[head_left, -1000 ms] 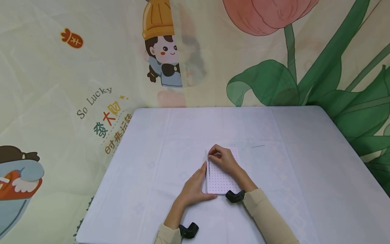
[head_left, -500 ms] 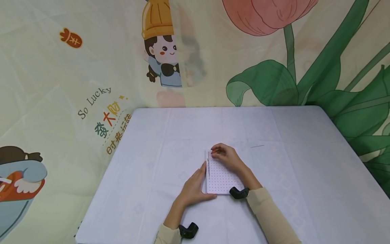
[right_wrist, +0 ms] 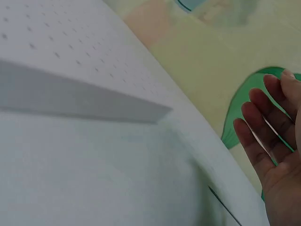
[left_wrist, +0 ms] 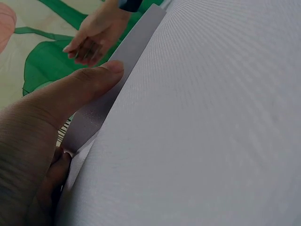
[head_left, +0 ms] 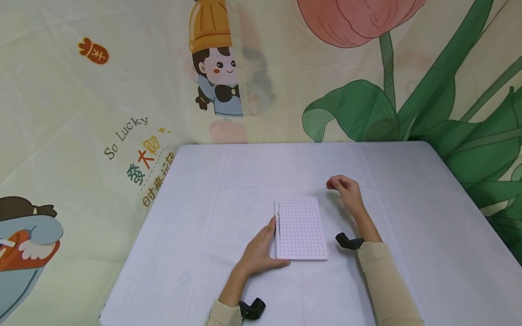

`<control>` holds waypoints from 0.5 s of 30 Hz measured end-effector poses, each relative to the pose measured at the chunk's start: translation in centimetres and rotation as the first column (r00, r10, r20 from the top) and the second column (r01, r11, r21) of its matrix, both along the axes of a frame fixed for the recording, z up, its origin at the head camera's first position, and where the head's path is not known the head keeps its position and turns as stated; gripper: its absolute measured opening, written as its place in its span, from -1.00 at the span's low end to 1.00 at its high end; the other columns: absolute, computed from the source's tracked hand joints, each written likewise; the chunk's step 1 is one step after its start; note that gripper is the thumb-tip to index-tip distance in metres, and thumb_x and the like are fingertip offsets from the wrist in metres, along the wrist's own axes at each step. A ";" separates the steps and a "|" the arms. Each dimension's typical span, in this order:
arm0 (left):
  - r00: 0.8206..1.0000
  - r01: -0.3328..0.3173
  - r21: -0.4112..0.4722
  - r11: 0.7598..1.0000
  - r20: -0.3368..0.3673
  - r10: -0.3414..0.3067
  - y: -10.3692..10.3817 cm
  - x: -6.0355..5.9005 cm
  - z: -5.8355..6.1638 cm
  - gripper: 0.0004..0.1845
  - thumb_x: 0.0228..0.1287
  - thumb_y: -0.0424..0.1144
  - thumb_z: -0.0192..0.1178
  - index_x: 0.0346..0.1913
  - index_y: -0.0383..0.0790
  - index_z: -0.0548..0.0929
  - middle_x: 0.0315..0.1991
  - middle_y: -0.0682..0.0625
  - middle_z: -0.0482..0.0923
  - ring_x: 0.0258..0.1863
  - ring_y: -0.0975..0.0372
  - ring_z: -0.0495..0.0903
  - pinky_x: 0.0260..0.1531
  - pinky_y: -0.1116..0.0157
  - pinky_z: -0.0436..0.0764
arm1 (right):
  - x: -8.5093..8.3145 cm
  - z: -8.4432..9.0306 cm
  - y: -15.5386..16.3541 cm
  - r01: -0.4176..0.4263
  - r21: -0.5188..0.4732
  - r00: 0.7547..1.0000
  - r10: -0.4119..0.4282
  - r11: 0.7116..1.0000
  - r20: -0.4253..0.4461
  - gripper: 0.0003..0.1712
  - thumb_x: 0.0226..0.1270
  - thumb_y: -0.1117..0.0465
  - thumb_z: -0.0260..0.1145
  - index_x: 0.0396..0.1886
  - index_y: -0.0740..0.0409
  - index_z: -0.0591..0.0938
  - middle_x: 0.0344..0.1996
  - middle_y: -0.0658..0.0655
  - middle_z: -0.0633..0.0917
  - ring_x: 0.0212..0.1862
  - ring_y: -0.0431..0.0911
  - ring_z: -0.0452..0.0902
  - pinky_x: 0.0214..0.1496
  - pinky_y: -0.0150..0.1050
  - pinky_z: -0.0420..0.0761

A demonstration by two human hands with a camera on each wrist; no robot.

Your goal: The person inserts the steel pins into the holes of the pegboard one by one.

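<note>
A white board with a grid of small dark dots or holes [head_left: 302, 229] lies flat on the table. My left hand [head_left: 257, 253] braces it, straight fingers along its left side and thumb along the near edge; the left wrist view shows the thumb against the board's side wall. Thin dark strands [head_left: 279, 224] run along the board's left margin, too fine to identify. My right hand [head_left: 347, 190] hovers beyond the board's right side, fingers loosely bent, nothing visible in them. Under it, a thin dark stick or wire [right_wrist: 225, 205] lies on the table in the right wrist view.
A white cloth covers the table [head_left: 228, 181], whose far edge meets a printed backdrop [head_left: 273, 127]. Black camera mounts sit on the left wrist [head_left: 253, 309] and the right wrist [head_left: 349, 241].
My right hand has left the board's upper left part and moved right, off the board, over the spot where the thin dark stick or wire lay. The left hand and board have stayed put.
</note>
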State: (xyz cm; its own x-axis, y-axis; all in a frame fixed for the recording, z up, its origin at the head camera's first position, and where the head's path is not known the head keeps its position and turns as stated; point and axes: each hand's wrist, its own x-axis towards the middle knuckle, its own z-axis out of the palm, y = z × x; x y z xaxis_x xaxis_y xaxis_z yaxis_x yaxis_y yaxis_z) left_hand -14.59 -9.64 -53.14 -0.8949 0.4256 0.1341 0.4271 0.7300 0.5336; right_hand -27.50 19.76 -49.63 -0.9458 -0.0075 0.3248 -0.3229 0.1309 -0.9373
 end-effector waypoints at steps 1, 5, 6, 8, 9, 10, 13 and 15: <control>1.000 -0.002 -0.001 1.000 0.000 0.002 0.0 0.0 0.0 0.34 -0.25 0.39 0.30 0.46 -0.19 -0.22 0.43 -0.02 -0.04 0.36 0.12 0.08 0.25 0.16 0.21 | -0.1 -0.1 0.8 0.025 0.010 1.000 -0.025 1.000 0.001 -0.69 0.33 0.22 0.17 -0.26 0.49 0.57 -0.36 0.14 0.65 -0.30 -0.22 0.58 -0.19 -0.42 0.56; 1.000 -0.006 -0.010 1.000 0.000 0.006 0.1 -0.1 -0.3 0.34 -0.25 0.39 0.30 0.46 -0.18 -0.22 0.43 0.00 -0.05 0.36 0.13 0.07 0.26 0.18 0.19 | -0.4 -1.6 3.8 0.112 0.120 0.993 -0.114 0.986 0.011 -0.71 0.24 0.21 0.28 -0.20 0.39 0.62 -0.33 -0.01 0.67 -0.27 -0.29 0.53 -0.24 -0.51 0.50; 1.000 -0.007 -0.011 1.000 -0.001 0.007 0.1 -0.1 -0.3 0.34 -0.25 0.39 0.30 0.46 -0.18 -0.22 0.43 -0.01 -0.05 0.36 0.13 0.07 0.26 0.17 0.19 | -0.4 -2.0 4.4 0.126 0.140 0.992 -0.129 0.982 0.013 -0.71 0.22 0.21 0.30 -0.20 0.38 0.63 -0.32 -0.01 0.67 -0.27 -0.30 0.51 -0.26 -0.52 0.48; 1.000 -0.006 -0.012 1.000 0.002 0.006 0.1 -0.1 -0.3 0.34 -0.25 0.39 0.30 0.46 -0.18 -0.22 0.43 -0.01 -0.05 0.36 0.13 0.08 0.26 0.17 0.19 | -0.4 -2.8 5.2 0.147 0.175 0.989 -0.150 0.974 0.007 -0.72 0.20 0.22 0.32 -0.20 0.37 0.64 -0.30 0.03 0.68 -0.26 -0.31 0.50 -0.27 -0.54 0.46; 1.000 -0.006 -0.013 1.000 0.003 0.006 0.1 -0.1 -0.2 0.34 -0.25 0.39 0.30 0.46 -0.18 -0.22 0.43 -0.01 -0.04 0.36 0.12 0.08 0.26 0.17 0.20 | -0.3 -3.1 5.5 0.152 0.183 0.988 -0.155 0.971 -0.001 -0.72 0.19 0.23 0.32 -0.21 0.37 0.65 -0.30 0.07 0.68 -0.26 -0.30 0.50 -0.26 -0.54 0.46; 1.000 -0.007 -0.012 1.000 0.003 0.007 0.1 0.0 -0.2 0.34 -0.25 0.38 0.31 0.46 -0.18 -0.22 0.43 -0.01 -0.04 0.36 0.12 0.08 0.26 0.17 0.20 | -0.2 -3.4 5.7 0.160 0.201 0.987 -0.162 0.966 -0.007 -0.72 0.18 0.21 0.33 -0.21 0.35 0.65 -0.29 0.09 0.68 -0.25 -0.31 0.50 -0.25 -0.54 0.46; 1.000 -0.008 -0.014 1.000 0.002 0.008 0.1 -0.1 -0.1 0.34 -0.25 0.38 0.31 0.46 -0.19 -0.22 0.43 -0.02 -0.03 0.35 0.12 0.09 0.25 0.16 0.21 | -0.3 -3.9 6.1 0.169 0.254 0.986 -0.167 0.952 -0.029 -0.74 0.15 0.18 0.35 -0.24 0.28 0.68 -0.28 0.12 0.68 -0.22 -0.33 0.50 -0.20 -0.55 0.45; 1.000 -0.006 -0.016 1.000 -0.004 0.006 0.1 -0.1 -0.1 0.34 -0.25 0.39 0.30 0.46 -0.19 -0.22 0.43 -0.02 -0.03 0.35 0.12 0.09 0.25 0.16 0.21 | -0.3 -4.0 6.1 0.169 0.297 0.986 -0.165 0.940 -0.037 -0.78 0.13 0.16 0.37 -0.28 0.20 0.71 -0.28 0.11 0.69 -0.21 -0.34 0.50 -0.17 -0.55 0.44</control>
State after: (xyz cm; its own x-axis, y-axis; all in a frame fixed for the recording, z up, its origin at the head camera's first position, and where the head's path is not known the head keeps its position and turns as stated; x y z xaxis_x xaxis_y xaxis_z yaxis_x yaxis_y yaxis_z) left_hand -14.69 -9.52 -53.21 -0.8970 0.4225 0.1302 0.4246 0.7411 0.5201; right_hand -27.81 25.89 -53.62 -0.9380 0.0520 0.3427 -0.2827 0.4571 -0.8433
